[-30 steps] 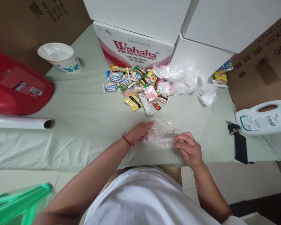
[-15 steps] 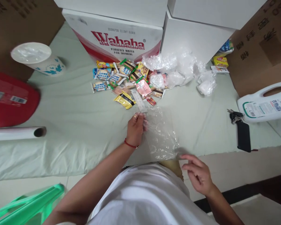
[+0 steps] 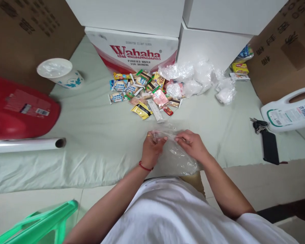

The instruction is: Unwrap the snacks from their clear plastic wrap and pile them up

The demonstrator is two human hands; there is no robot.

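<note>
A clear plastic bag (image 3: 184, 157) hangs flat between my hands, close to the front edge of the cloth-covered table (image 3: 99, 142). My left hand (image 3: 153, 148), with a red cord at the wrist, is closed on the bag's upper left edge. Fingers of my right hand (image 3: 190, 144) pinch the same upper edge a little to the right. Just beyond the bag lies a heap of small wrapped snacks (image 3: 142, 89). A yellow packet (image 3: 141, 110) and a long pale wrapper (image 3: 155, 111) are its nearest pieces.
Crumpled clear plastic (image 3: 198, 76) lies right of the snacks, before white boxes. A Wahaha carton (image 3: 137, 51) stands behind. On the left are a paper cup (image 3: 62, 74), red container (image 3: 27, 108) and white roll (image 3: 27, 144); on the right, a white jug (image 3: 292, 110), keys and black phone (image 3: 270, 147).
My right hand has come up from the lower right and taken hold of the bag's upper edge. My left hand keeps its grip. The view has shifted slightly left.
</note>
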